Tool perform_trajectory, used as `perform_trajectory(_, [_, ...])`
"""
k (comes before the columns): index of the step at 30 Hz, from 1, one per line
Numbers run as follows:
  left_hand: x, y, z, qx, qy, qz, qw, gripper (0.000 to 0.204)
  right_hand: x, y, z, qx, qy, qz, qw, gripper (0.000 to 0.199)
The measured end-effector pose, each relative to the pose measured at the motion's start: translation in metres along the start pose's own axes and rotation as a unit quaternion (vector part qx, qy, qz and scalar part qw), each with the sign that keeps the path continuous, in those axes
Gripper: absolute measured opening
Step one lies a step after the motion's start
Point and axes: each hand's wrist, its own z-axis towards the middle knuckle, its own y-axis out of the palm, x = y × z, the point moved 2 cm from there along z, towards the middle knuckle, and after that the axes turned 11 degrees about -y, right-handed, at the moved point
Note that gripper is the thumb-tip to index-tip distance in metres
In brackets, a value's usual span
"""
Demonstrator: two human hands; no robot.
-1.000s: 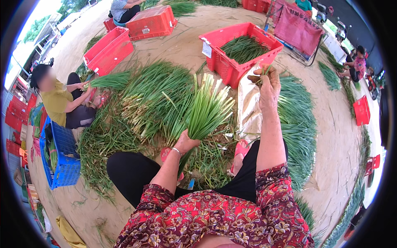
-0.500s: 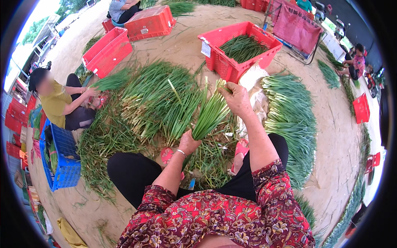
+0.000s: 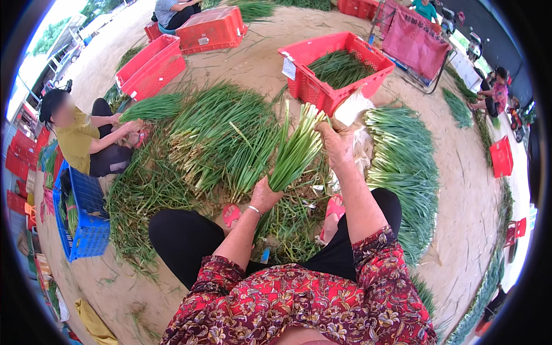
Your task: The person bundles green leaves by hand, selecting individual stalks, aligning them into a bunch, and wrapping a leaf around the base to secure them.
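Bunch of green stalks [image 3: 296, 150] between both grips.

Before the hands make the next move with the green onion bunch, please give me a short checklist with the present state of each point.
1. Left hand grips the bunch of green onions at its base: ok.
2. Right hand touches the bunch near its top: ok.
3. Bunch lifted off the pile of green onions: ok.
4. Bunch tied: cannot tell.
5. Red crate within reach: cannot tell.
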Motion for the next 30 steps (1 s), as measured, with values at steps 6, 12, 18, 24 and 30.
perform_trajectory(6, [0.008,-0.001,-0.010,0.060,-0.031,0.093,0.993,0.061,-0.019,0.005,-0.005,-0.067,-0.377,-0.419,0.824,0.007])
perform_trajectory(12, [0.011,-0.005,-0.014,0.072,-0.051,0.202,0.975,0.068,0.025,-0.015,0.016,-0.023,0.032,-0.127,0.991,0.015])
perform_trajectory(18, [0.014,-0.002,-0.014,0.056,-0.080,0.205,0.974,0.066,0.041,-0.020,0.017,-0.025,0.071,-0.128,0.989,0.018])
perform_trajectory(24, [0.025,-0.006,-0.019,0.080,-0.052,0.205,0.974,0.067,0.045,-0.023,0.016,-0.010,0.057,-0.147,0.987,0.017])
perform_trajectory(30, [0.012,-0.008,-0.015,0.129,-0.048,0.177,0.974,0.071,0.032,-0.017,0.015,-0.015,0.097,0.059,0.993,0.009])
